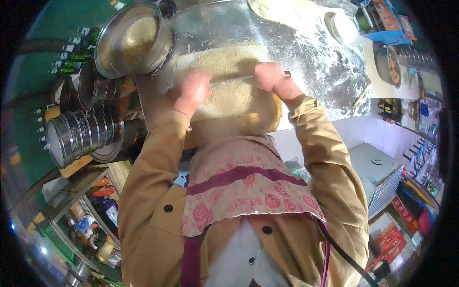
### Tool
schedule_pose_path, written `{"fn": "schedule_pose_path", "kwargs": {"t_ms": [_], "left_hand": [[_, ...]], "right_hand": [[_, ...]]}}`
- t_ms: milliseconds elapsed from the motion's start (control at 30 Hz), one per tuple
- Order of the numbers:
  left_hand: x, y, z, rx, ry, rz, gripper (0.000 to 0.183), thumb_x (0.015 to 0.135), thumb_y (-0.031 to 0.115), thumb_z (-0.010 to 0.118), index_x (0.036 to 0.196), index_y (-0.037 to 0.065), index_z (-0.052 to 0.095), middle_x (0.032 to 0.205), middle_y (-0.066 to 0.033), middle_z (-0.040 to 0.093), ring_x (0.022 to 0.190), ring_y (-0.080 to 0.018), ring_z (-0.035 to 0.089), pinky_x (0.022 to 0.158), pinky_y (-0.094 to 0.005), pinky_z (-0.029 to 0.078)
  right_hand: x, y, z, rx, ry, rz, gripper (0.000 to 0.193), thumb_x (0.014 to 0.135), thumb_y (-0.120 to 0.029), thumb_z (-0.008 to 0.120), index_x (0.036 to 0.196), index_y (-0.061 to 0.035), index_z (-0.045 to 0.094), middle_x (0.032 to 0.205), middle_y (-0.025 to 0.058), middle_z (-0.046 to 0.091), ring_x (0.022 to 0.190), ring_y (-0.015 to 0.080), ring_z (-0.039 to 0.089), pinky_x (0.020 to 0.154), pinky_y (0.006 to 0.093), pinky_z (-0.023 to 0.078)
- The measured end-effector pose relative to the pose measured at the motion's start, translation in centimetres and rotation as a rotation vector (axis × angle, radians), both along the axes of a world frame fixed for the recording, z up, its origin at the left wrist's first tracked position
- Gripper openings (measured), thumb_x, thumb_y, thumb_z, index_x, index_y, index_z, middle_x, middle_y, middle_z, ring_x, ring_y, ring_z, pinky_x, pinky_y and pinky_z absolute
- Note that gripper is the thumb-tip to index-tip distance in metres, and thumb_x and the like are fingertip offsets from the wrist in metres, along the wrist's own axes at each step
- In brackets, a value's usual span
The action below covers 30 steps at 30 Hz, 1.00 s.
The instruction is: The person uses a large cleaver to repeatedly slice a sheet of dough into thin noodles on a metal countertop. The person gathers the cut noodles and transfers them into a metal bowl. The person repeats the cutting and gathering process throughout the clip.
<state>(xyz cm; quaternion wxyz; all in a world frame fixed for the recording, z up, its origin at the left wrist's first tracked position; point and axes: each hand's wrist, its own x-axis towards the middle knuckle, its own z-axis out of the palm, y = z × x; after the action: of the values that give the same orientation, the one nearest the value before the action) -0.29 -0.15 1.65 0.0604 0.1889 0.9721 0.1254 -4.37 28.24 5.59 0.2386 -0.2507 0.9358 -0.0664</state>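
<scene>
My right hand is closed round a knife's dark handle, whose end sticks out past the fist. From there the knife's thin blade, seen almost edge-on, runs across to my left hand. The left hand is closed at the blade's far end and slightly smeared by motion; its exact grip is hidden. Under the blade, pale yellowish finely cut shreds cover a white cutting board. A brown rounded wooden edge shows below the board, nearest to my apron.
A large metal bowl with more pale shreds stands at the left. Flour dusts the metal tabletop on the right, with a short stick at its edge. Stacked round metal containers are on the left; a food bowl sits far right.
</scene>
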Motion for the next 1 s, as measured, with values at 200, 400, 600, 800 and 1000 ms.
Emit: {"fn": "schedule_pose_path", "kwargs": {"t_ms": [200,400,600,800,1000], "left_hand": [[2.7,-0.6,5.0,0.149,0.106,-0.026,0.014,0.074,0.001,0.068,0.086,0.007,0.070,0.096,-0.0105,0.068,0.099,-0.0348,0.066,0.082,-0.0469,0.057],[8.3,0.3,0.8,0.032,-0.216,-0.107,0.012,0.071,0.007,0.069,0.084,0.008,0.070,0.093,-0.0110,0.067,0.099,-0.0352,0.066,0.081,-0.0493,0.057],[7.0,0.8,-1.2,0.095,-0.039,-0.063,0.008,0.072,0.006,0.065,0.079,0.008,0.068,0.089,-0.0110,0.066,0.093,-0.0355,0.067,0.075,-0.0485,0.057],[4.2,0.2,2.0,0.069,0.065,-0.019,0.008,0.071,0.005,0.067,0.078,0.010,0.067,0.088,-0.0085,0.065,0.091,-0.0323,0.068,0.073,-0.0470,0.057],[2.1,-0.2,-0.7,0.069,0.154,0.012,0.010,0.073,0.006,0.070,0.082,0.010,0.069,0.091,-0.0087,0.067,0.094,-0.0329,0.069,0.075,-0.0471,0.058]], "right_hand": [[3.4,0.6,5.3,0.048,0.081,0.014,0.025,0.084,-0.021,0.072,0.108,-0.0128,0.072,0.088,0.0162,0.075,0.082,0.0380,0.073,0.073,0.0502,0.059],[9.4,2.2,1.3,-0.084,-0.052,0.062,0.026,0.081,-0.013,0.068,0.107,-0.0105,0.072,0.087,0.0183,0.074,0.085,0.0388,0.073,0.076,0.0500,0.059],[7.4,2.9,-3.7,0.038,0.017,0.069,0.023,0.082,-0.016,0.067,0.103,-0.0120,0.074,0.084,0.0169,0.074,0.082,0.0381,0.073,0.075,0.0499,0.059],[2.7,1.3,0.9,0.097,0.068,0.074,0.017,0.083,-0.021,0.068,0.094,-0.0110,0.076,0.085,0.0167,0.074,0.083,0.0370,0.074,0.073,0.0486,0.060],[0.4,-0.9,0.7,0.137,0.042,0.020,0.021,0.080,-0.018,0.069,0.091,-0.0019,0.078,0.096,0.0204,0.077,0.092,0.0366,0.077,0.083,0.0467,0.062]]}}
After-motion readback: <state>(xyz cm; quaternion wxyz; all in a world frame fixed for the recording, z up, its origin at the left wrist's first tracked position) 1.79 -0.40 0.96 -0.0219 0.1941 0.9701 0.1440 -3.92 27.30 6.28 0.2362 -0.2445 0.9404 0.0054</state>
